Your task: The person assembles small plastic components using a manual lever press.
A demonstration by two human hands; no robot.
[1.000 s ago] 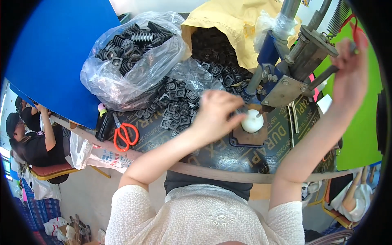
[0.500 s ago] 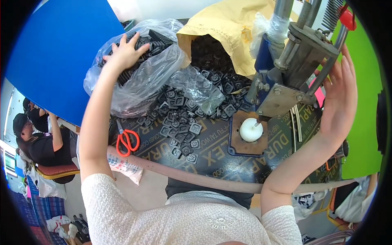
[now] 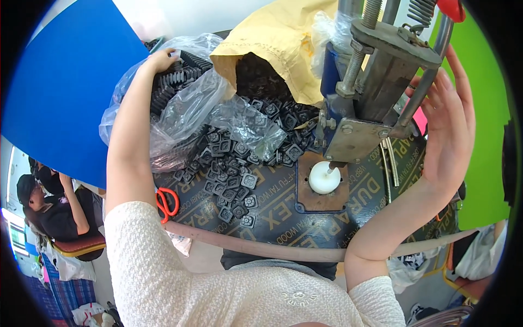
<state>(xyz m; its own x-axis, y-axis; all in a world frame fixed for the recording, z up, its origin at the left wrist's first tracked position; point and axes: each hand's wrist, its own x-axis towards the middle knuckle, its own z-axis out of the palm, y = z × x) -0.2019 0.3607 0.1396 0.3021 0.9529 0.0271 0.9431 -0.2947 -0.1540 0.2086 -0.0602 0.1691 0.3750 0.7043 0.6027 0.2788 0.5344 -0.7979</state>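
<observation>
My left hand [image 3: 162, 60] reaches to the far side of a clear plastic bag [image 3: 188, 117] with stacked ribbed black plastic parts [image 3: 177, 79] in it. Its fingers bend down at the parts and are mostly hidden, so any grip cannot be made out. My right hand [image 3: 449, 122] is raised beside the lever rod [image 3: 427, 76] of a metal hand press [image 3: 378, 82], fingers stretched out and apart, holding nothing. Below the press head, a white round piece [image 3: 324, 179] sits on a brown square base plate [image 3: 306, 197]; the tip of the press is at its top.
Loose square black parts [image 3: 231, 185] lie heaped left of the press. A yellow paper sack [image 3: 272, 27] with dark contents opens behind them. Red-handled scissors [image 3: 168, 203] lie at the left, near the pale hose [image 3: 261, 248] along the table's front edge. Another person [image 3: 60, 210] sits farther left.
My left hand has gone from spread fingers over the bag to bent fingers at its far edge. The view has shifted, and my right hand stays by the lever.
</observation>
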